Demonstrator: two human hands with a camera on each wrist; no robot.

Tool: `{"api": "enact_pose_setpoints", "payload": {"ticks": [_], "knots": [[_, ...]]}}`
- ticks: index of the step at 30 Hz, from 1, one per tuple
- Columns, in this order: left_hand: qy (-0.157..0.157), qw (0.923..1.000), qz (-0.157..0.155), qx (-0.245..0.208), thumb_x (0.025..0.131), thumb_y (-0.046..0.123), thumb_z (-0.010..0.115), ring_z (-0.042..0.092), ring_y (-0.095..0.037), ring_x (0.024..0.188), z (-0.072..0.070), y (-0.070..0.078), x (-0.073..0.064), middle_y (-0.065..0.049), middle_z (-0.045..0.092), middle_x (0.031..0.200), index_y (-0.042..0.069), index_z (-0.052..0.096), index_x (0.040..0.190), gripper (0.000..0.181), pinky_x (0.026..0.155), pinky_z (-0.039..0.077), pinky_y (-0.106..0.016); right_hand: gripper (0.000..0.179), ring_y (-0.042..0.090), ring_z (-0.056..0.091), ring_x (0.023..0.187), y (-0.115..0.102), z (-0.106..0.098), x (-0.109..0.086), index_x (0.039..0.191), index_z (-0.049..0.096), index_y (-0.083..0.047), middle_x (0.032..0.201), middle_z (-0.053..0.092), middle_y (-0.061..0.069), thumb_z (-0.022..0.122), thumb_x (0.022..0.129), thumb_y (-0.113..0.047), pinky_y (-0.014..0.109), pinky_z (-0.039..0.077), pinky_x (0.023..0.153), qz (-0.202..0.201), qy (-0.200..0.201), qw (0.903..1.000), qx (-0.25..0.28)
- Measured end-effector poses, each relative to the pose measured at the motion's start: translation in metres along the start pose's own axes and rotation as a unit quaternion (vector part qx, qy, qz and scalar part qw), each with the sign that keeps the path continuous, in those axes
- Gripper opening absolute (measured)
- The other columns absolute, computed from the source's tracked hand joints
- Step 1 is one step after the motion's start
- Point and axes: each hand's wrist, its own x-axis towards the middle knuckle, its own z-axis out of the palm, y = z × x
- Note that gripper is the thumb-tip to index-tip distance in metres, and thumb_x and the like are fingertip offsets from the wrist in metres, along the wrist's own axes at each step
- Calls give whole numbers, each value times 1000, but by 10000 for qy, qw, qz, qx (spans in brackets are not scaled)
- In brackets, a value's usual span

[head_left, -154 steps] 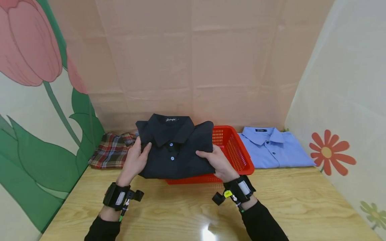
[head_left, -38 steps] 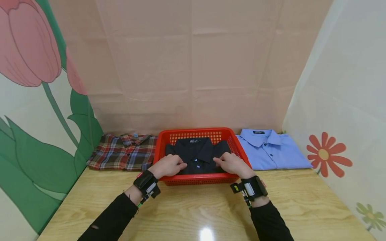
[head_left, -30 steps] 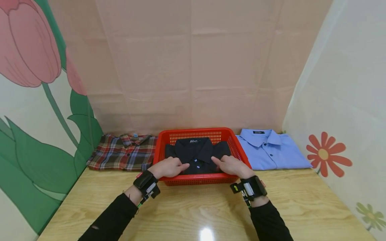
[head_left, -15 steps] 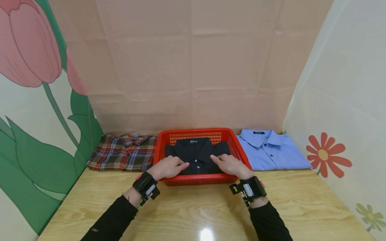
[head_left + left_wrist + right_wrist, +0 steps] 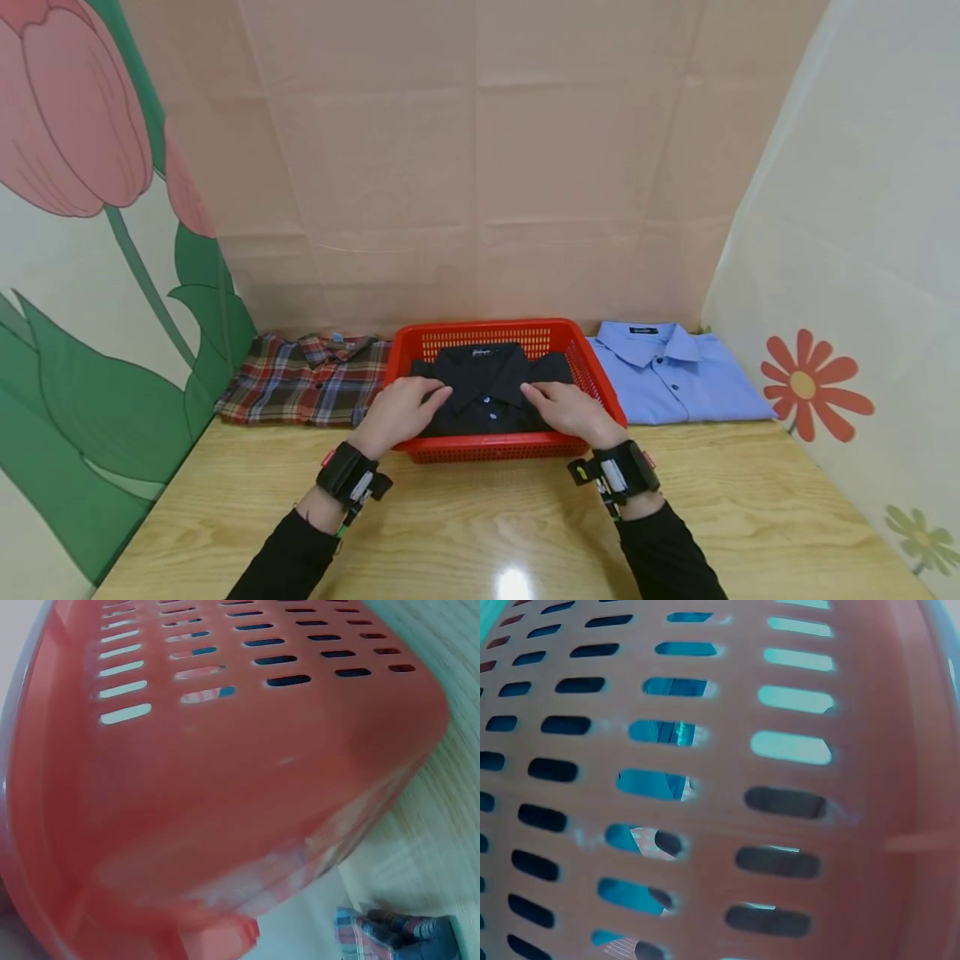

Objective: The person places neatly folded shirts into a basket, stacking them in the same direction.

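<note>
Head view: a folded black shirt (image 5: pixel 480 379) lies face up inside a red plastic basket (image 5: pixel 495 448), midway along the far edge of the wood-grain worktop (image 5: pixel 450 525). Its collar points toward the far rim, spread and neatly shaped, with pale round buttons (image 5: pixel 490 402) running down the front below it. The shoulders reach close to both side walls, and the near part is partly covered by the hands.

Inside the collar, a neck label (image 5: pixel 483 352) carries whitish script, too small to read. Toward the worktop's far right corner, a folded light blue shirt (image 5: pixel 678 387) with dark buttons has a black label (image 5: pixel 643 330) with pale lettering, also illegible. Toward the far left corner, a folded plaid shirt (image 5: pixel 307 383) shows a small light-blue tag (image 5: pixel 337 338) at its collar.

The left hand (image 5: pixel 397 415) and right hand (image 5: pixel 573 414) reach over the basket's near rim, one toward each near corner, thumbs pointing inward above the black shirt. The other fingers are largely hidden; both wrist views show mostly slotted red wall, so I cannot tell how far open either hand is or whether it grips the cloth.
</note>
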Motion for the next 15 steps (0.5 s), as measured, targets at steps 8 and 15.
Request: {"api": "enact_pose_setpoints", "payload": {"ticks": [8,15], "knots": [[830,9964,-74,-133,100,36,56,55,-29,127,-1,-5,-16,-7,70,119,11,72,117,35,105,45,-49,61,32,56,123,-1,2,1,141,55,-12,136,60,12,39,101,-55,56,40,107,-134,80,9998,-116],[1012,9938,-401,-236,99,37,56,45,-34,137,-5,-10,-28,-16,58,137,9,68,124,39,110,37,-56,62,32,55,125,0,4,1,141,55,-12,137,60,12,38,101,-57,56,39,108,-40,32,9999,-142]]}}
